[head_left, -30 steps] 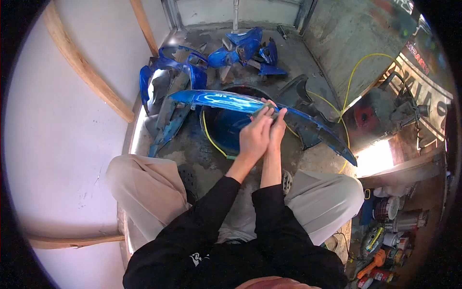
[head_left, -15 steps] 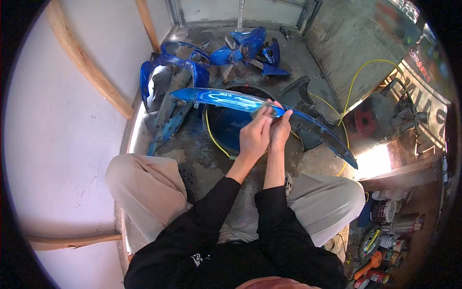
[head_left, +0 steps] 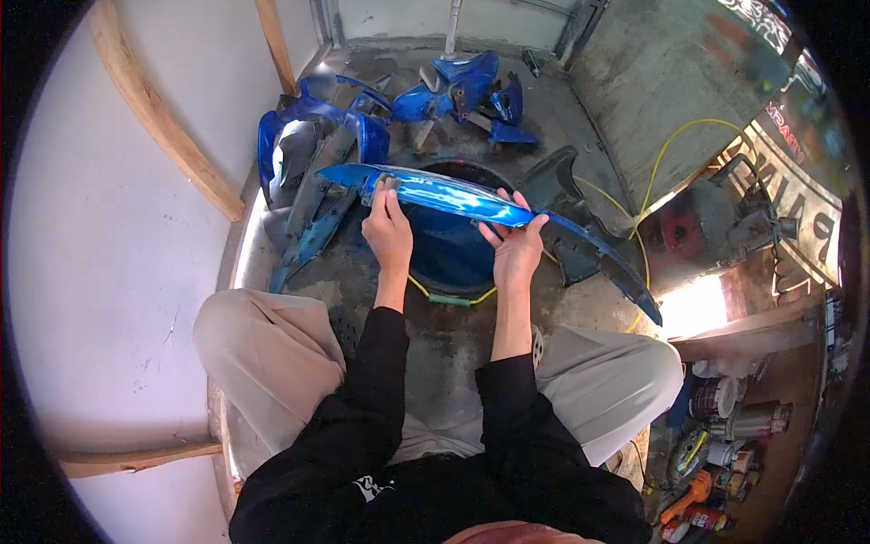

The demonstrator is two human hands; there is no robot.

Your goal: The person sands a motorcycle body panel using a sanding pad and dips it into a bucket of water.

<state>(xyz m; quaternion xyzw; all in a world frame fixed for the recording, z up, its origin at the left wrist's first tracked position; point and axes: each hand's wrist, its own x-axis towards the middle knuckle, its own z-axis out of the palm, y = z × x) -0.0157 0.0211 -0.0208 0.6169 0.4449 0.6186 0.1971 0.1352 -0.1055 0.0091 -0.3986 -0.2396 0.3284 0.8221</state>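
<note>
As my right hand (head_left: 517,254) grips the long blue panel (head_left: 449,197), my left hand (head_left: 388,238) lies against its surface above a dark tub (head_left: 453,249)

My right hand closes around the panel's middle stretch, thumb at the near edge and fingers at the far side, while my left fingers press near its broader end over a small dark pad (head_left: 392,183); whether they pinch the pad, I cannot tell. The panel slants across the tub, its narrow end dipping toward my right knee (head_left: 625,376), with blue fairing pieces (head_left: 458,91) on the floor (head_left: 557,118) beyond
</note>
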